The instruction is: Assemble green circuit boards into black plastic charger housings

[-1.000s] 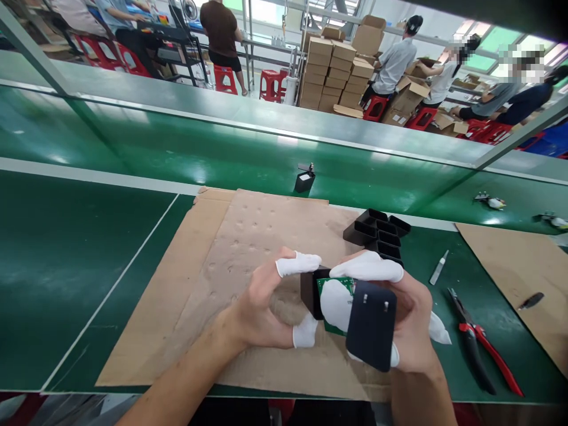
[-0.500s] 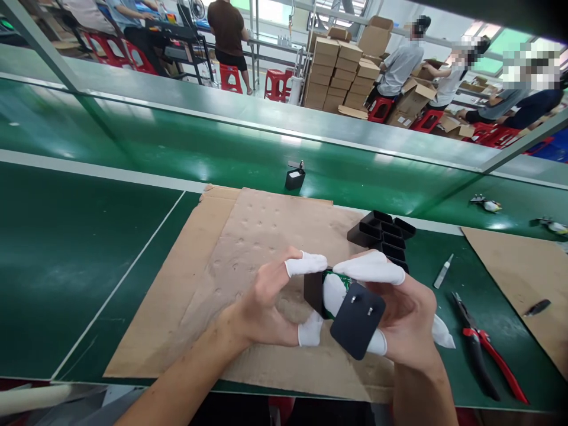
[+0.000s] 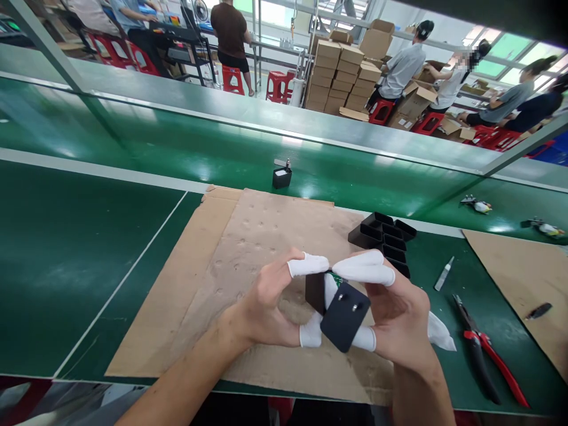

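Observation:
My left hand grips a black rectangular plastic case between white-covered fingertips. Held in my right hand is a black end plate with two metal pins, tilted at the case's mouth. Between plate and case show a white wrapped part and the edge of a green circuit board, partly inside the case. Fingertips of both hands almost meet above it. Just beyond my right hand stands a cluster of empty black cases.
Cardboard covers the bench under my hands. To the right lie red-and-black pliers, a small white tube and a white scrap. A green belt beyond carries another black case and pinned assemblies.
My right hand has moved left with the end plate, and less of the white part and board shows outside the case. Items on the belt have shifted left.

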